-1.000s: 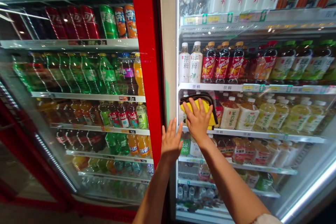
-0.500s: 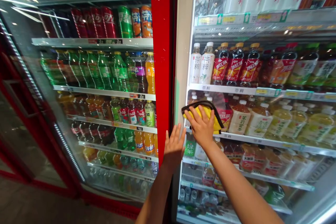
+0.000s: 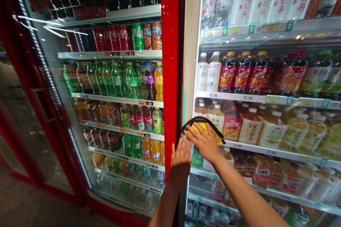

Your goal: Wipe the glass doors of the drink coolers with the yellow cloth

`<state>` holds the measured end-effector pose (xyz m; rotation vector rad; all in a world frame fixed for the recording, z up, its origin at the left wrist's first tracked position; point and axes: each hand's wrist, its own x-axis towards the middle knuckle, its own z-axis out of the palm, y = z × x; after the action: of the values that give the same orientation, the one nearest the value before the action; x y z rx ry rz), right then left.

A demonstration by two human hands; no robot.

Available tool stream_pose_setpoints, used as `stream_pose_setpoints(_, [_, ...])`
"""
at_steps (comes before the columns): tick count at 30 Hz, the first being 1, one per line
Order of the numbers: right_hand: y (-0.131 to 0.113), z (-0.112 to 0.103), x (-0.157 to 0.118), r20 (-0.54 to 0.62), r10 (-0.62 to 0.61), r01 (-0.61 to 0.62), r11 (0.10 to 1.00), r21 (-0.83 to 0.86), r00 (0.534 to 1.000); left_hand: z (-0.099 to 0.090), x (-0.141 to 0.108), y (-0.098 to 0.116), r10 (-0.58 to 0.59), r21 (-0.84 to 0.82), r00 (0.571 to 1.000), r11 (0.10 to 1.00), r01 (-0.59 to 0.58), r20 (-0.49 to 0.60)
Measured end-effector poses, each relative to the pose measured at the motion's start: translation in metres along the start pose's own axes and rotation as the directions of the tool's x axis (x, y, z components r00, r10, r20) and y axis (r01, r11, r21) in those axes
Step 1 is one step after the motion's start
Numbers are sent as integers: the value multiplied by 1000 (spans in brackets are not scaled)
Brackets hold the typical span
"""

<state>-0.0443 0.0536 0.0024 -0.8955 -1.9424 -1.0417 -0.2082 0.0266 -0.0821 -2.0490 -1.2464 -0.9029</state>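
Note:
My right hand (image 3: 204, 143) presses a yellow cloth with a dark border (image 3: 217, 135) against the glass door (image 3: 266, 101) of the right-hand drinks fridge. The fingers lie over the cloth, near the door's left edge. Part of the cloth is hidden under the hand. Just left and a little lower, my left hand (image 3: 181, 154) rests with fingers stretched upward on the pale door frame (image 3: 188, 60). It holds nothing. The two hands are close together.
Behind the glass, shelves hold bottled teas (image 3: 242, 71) and water bottles (image 3: 266, 0). A red-framed fridge (image 3: 172, 60) on the left has cans (image 3: 117, 38) and soda bottles (image 3: 130, 79). A door handle (image 3: 44, 104) shows at far left.
My right hand has slid the cloth slightly down and left across the glass, toward the frame. My left hand stays about where it was. The view has tilted up somewhat.

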Motion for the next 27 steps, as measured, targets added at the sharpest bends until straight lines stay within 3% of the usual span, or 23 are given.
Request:
stream_pose_setpoints(2, [4,-2,-3,-12,-14,14,1000,19,1000,-5,-3,0,-16,17,1000,1000,16,15])
stream_pose_setpoints(6, [6,-1,16,-54,120,-120,993,15,991,-16,-4,1,-50,19,999,999,50,22])
stream_pose_setpoints(8, [-3,5,13,-45,139,-139,990,7,989,-20,-2,3,-68,18,998,998,68,7])
stream_pose_setpoints(12, [-21,9,-43,56,101,-102,995,17,993,-24,-3,6,-91,20,996,996,91,11])
stream_pose_setpoints(16, [-1,-14,-83,130,81,-84,996,21,988,-24,0,6,-45,-3,998,999,45,39])
stream_pose_setpoints(19, [18,-26,-74,43,232,-230,973,-31,972,-16,9,7,-16,-30,999,999,18,48])
stream_pose_setpoints(22, [10,-18,-66,-6,350,-350,934,-75,937,1,17,14,-32,-48,998,998,34,50])
stream_pose_setpoints(27, [-13,-8,-120,174,295,-286,955,-71,940,22,7,39,-64,-69,998,996,64,4])
